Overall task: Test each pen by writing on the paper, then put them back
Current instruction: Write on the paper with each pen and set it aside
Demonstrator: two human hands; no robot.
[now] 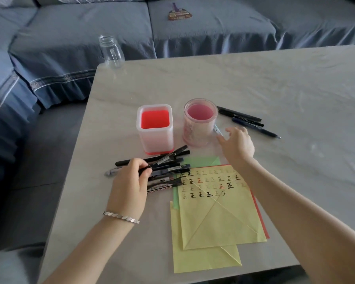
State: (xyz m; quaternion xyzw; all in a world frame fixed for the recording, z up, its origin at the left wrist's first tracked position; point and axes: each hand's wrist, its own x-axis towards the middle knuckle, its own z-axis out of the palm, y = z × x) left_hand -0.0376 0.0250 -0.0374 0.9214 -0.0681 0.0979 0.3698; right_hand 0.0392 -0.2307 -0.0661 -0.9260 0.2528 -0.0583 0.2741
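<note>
The light is soft and even, like daylight in a room. The table (254,83) looks pale and a bit washed out, most of all far past the right hand (237,145). Shadows are faint; a thin one lies just under the left hand (129,185). The right hand's fingers look a little blurry. The whole picture is slightly fuzzy. The table's edges bend and lean outward near the corners. The sofa (80,37) beyond both hands is darker.

Yellow paper (217,201): rows of handwritten 正; marker (162,187) label: "WHITEBOARD", partly hidden.
</note>
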